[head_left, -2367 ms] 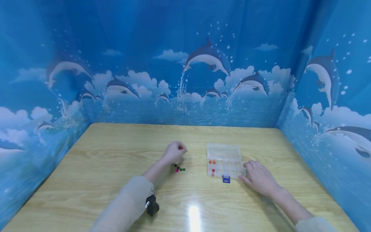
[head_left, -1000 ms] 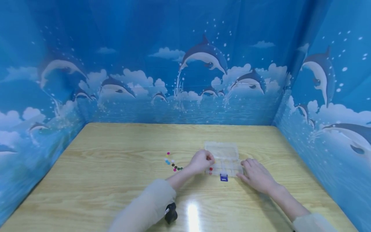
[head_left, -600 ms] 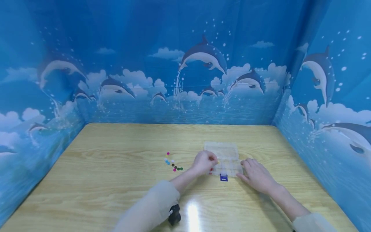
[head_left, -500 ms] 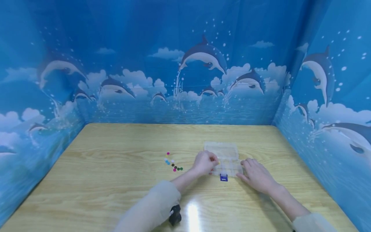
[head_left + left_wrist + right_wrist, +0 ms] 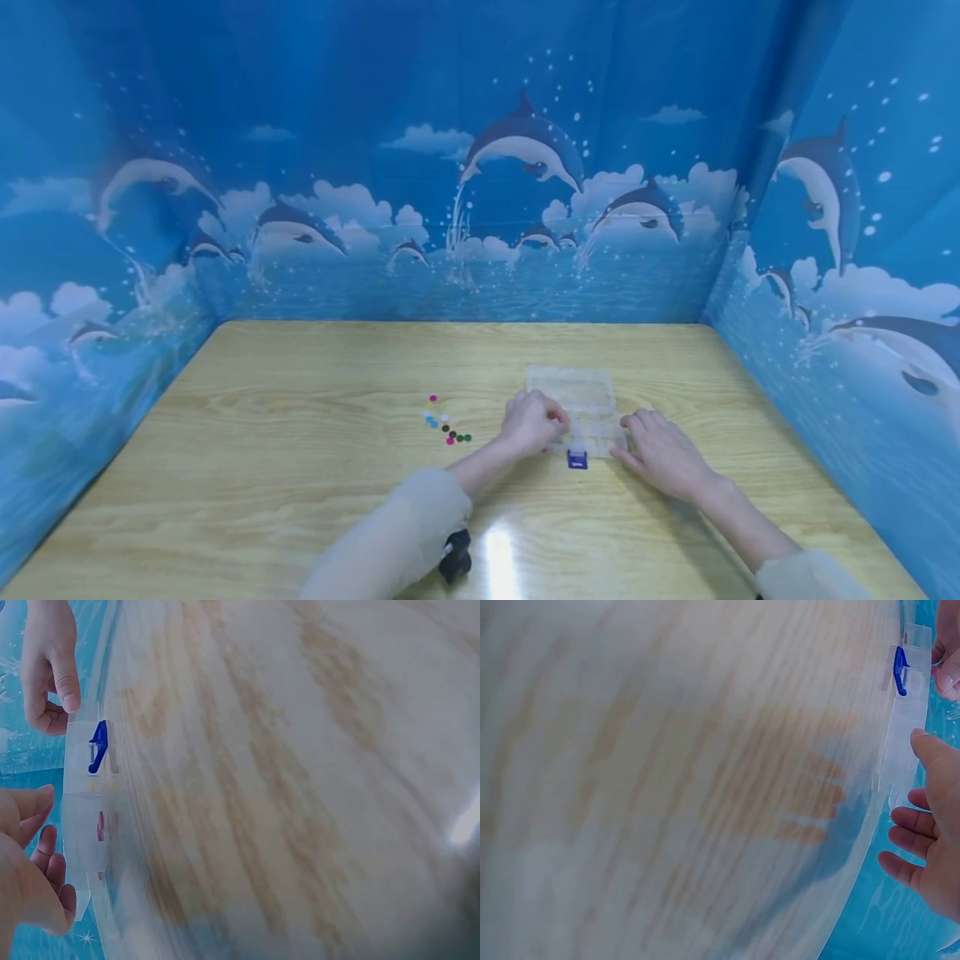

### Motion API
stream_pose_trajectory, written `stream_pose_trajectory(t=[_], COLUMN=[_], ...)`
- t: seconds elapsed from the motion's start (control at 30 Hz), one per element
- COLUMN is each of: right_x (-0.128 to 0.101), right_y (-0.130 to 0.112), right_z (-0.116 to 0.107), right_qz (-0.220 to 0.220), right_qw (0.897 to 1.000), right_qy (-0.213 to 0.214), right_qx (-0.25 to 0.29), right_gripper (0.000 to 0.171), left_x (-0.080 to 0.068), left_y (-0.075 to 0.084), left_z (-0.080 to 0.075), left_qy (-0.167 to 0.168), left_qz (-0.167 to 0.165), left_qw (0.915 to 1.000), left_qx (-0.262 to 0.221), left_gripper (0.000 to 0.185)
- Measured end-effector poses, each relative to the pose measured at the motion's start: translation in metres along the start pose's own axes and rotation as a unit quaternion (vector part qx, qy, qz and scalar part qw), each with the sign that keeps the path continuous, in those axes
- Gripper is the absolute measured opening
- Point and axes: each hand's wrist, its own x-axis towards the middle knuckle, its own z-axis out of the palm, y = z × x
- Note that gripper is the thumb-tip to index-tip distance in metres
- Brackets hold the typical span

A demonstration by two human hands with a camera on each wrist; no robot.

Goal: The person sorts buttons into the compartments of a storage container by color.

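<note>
A clear plastic compartment box (image 5: 573, 388) lies with its lid folded back and a blue latch (image 5: 577, 460) at its front. My left hand (image 5: 531, 423) is over the box's left compartments, covering part of them. In the left wrist view its thumb and index finger are apart, with nothing visible between them. A small yellow piece (image 5: 93, 784) and a red piece (image 5: 100, 826) show through the box wall. My right hand (image 5: 662, 450) rests at the box's right side, fingers relaxed, its thumb (image 5: 924, 742) right at the box's edge.
Left of the box several small round pieces lie scattered: pink (image 5: 432, 398), blue (image 5: 432, 422), white, black and green (image 5: 464, 437). A curtain with dolphins (image 5: 480, 208) stands along the table's back and sides. A black device (image 5: 455, 557) hangs at the left sleeve.
My left hand has gone from the scattered pieces rightward to the box, carrying a small yellow piece, then shifted slightly right and let it go. The right hand stays by the box.
</note>
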Motion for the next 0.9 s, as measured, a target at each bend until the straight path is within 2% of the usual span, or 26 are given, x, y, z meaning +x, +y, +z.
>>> stream_pose_trajectory(t=[0.1,0.27,0.5,0.57,0.73,0.9], right_x=[0.0,0.0,0.0,0.001,0.001,0.001], right_y=[0.0,0.0,0.0,0.0,0.0,-0.001], right_z=[0.001,0.003,0.002,0.001,0.0,0.0], right_qz=[0.0,-0.002,0.001,0.001,-0.003,-0.006], right_qw=[1.0,1.0,1.0,1.0,1.0,1.0], right_qy=[-0.001,0.0,-0.004,-0.004,-0.004,-0.001], right_qx=[0.001,0.002,0.004,0.003,-0.003,-0.003], right_gripper=[0.039,0.039,0.04,0.04,0.04,0.04], left_x=[0.0,-0.002,-0.006,-0.008,-0.012,-0.016], left_y=[-0.001,-0.002,-0.007,-0.008,-0.01,-0.011], left_z=[-0.001,-0.005,-0.014,-0.017,-0.024,-0.035], left_qy=[0.0,-0.004,0.002,0.0,-0.002,-0.002], left_qz=[-0.007,-0.011,0.034,0.042,0.03,0.015], left_qw=[0.9999,0.9989,0.9977,0.9963,0.9916,0.9924], left_qx=[-0.007,-0.046,-0.058,-0.075,-0.125,-0.122], left_gripper=[0.004,0.006,0.005,0.004,0.005,0.005])
